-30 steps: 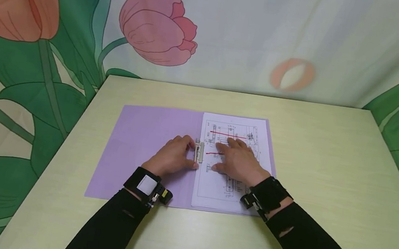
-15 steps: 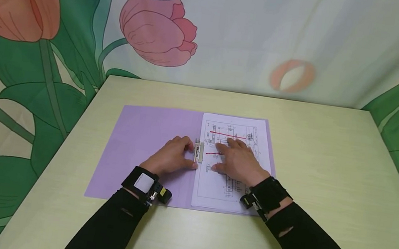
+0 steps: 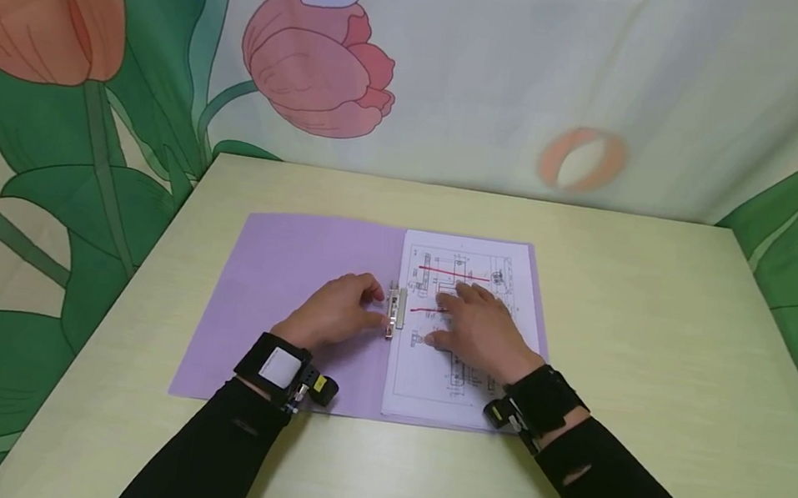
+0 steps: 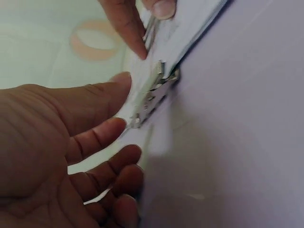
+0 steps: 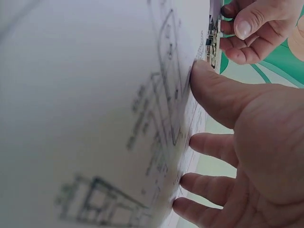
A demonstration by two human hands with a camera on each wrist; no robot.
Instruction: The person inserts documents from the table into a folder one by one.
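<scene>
My left hand (image 3: 333, 312) still pinches the little silver metal clip (image 3: 394, 311) in the open purple folder (image 3: 287, 293). My right hand (image 3: 479, 331) stays flat on the white drawing paper (image 3: 458, 375). Nothing has moved; the clip isn't open yet.

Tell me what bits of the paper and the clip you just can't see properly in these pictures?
- Printed sheet: the head view shows drawings and red lines, but the lettering is too small to read; the right hand covers its middle.
- Same sheet, right wrist view: blurred, too close.
- Metal clip: the left hand hides part of it in the head view; whether it is latched cannot be told.
- Purple folder: the left wrist view cuts off most of it.
</scene>
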